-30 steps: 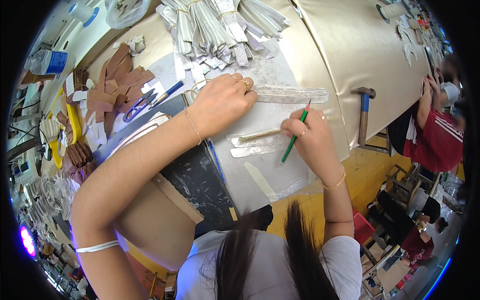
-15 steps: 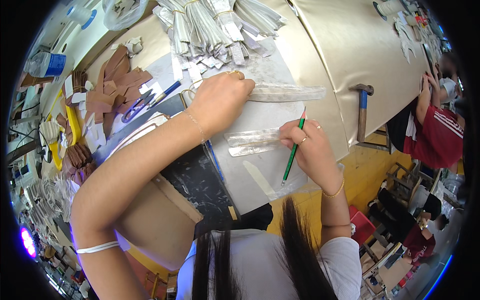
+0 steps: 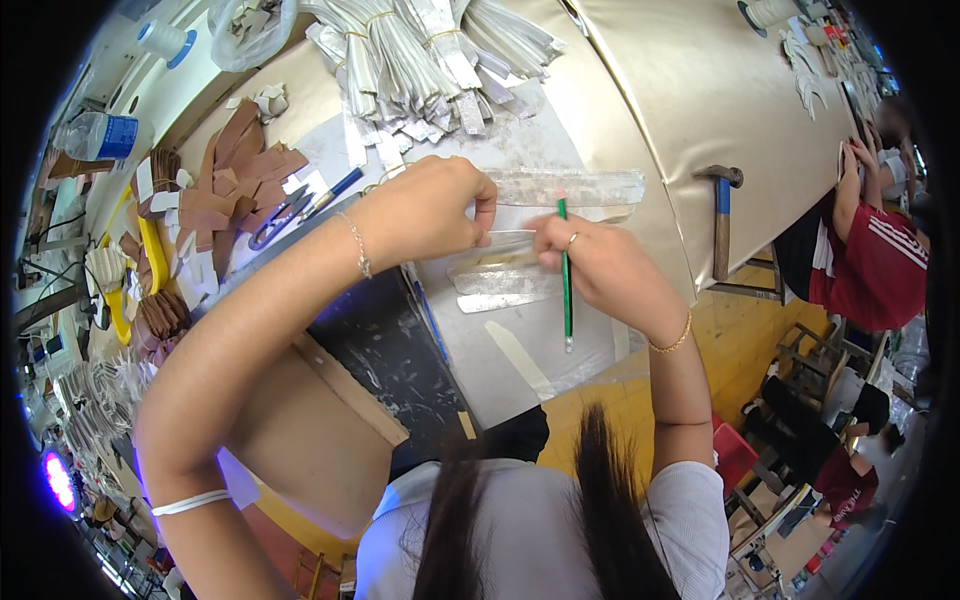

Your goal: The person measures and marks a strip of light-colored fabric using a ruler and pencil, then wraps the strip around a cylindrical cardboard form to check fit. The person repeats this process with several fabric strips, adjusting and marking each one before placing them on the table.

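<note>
A thin grey strip (image 3: 512,238) spans the short gap between my hands, seen nearly edge-on. My left hand (image 3: 425,205) pinches its left end, thumb and fingertips together. The other end is between the fingertips of my right hand (image 3: 615,275), which also keeps a green pencil (image 3: 567,315) tucked between its fingers, pink tip up. Below them on the grey work sheet lie silvery strips (image 3: 505,300), partly covered by my right fingers. Just beyond my hands lies a row of similar grey strips (image 3: 605,187).
Banded bundles of grey strips (image 3: 400,70) lie at the back. Brown leather pieces (image 3: 235,180) and blue-handled scissors (image 3: 280,218) are to the left. A hammer (image 3: 723,220) rests on the right. Beyond the table's right end sits a person in a red shirt (image 3: 870,265).
My left hand has come down and toward my right hand, which has risen slightly to meet it. A strip is now held between them. The pencil stands more upright.
</note>
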The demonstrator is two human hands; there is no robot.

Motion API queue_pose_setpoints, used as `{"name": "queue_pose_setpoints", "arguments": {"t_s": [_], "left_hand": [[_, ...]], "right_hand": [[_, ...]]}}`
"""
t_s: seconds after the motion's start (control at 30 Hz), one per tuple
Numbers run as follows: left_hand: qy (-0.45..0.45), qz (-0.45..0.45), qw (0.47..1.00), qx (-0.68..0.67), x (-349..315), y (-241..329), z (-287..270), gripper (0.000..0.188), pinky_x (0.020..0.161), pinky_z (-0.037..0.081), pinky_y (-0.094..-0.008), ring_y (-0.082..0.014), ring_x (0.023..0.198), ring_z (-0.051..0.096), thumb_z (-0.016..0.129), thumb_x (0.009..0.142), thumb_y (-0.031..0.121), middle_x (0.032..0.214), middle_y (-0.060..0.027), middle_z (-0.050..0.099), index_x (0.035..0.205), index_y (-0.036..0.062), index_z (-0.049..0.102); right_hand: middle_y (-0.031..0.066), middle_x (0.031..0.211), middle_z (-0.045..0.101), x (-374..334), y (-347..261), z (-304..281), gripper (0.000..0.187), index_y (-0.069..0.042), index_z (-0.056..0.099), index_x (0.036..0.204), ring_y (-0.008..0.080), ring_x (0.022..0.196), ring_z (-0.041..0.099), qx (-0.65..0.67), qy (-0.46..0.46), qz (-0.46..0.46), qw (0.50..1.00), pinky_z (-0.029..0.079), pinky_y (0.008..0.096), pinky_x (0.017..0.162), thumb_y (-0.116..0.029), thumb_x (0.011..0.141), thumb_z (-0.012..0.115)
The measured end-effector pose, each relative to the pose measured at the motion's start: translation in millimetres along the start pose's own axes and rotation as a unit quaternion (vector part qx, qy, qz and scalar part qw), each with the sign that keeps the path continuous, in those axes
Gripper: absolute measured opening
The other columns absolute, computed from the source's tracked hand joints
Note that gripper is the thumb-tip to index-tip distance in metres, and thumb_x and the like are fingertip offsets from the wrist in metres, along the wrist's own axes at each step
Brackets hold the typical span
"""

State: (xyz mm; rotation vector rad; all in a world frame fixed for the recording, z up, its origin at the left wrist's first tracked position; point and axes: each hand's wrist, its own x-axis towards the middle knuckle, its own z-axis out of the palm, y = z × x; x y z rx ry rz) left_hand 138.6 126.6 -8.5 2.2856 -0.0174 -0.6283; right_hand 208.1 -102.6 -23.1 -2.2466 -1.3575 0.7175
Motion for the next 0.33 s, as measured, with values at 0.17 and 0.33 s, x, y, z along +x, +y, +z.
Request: {"name": "queue_pose_setpoints", "arguments": {"t_s": [0.17,0.33], "left_hand": [[0.059,-0.044,0.995,-0.06,2.6,-9.6,19.4,0.009,0.071,0.051,-0.0362,-0.03,0.073,0.067,0.07,0.079,0.008,0.075,-0.0167,0.068,0.081,-0.0003,0.067],[0.1,-0.052,0.993,-0.02,4.1,-20.4,39.0,0.011,0.07,0.052,-0.0348,-0.0211,0.071,0.069,0.069,0.082,0.009,0.076,-0.0166,0.07,0.088,-0.0004,0.068]], "right_hand": [[0.0128,0.104,0.065,-14.1,9.1,-16.8,0.006,-0.004,0.052,0.089,0.0303,0.074,0.064,-0.008,0.041,0.066,0.997,0.05,0.0391,0.066,0.0,0.089,0.057],[0.0162,0.11,0.064,-20.0,12.8,-24.1,0.009,-0.006,0.058,0.098,0.0224,0.092,0.068,0.084,0.084,0.108,0.987,0.052,0.0362,0.068,-0.001,0.092,0.054]]}}
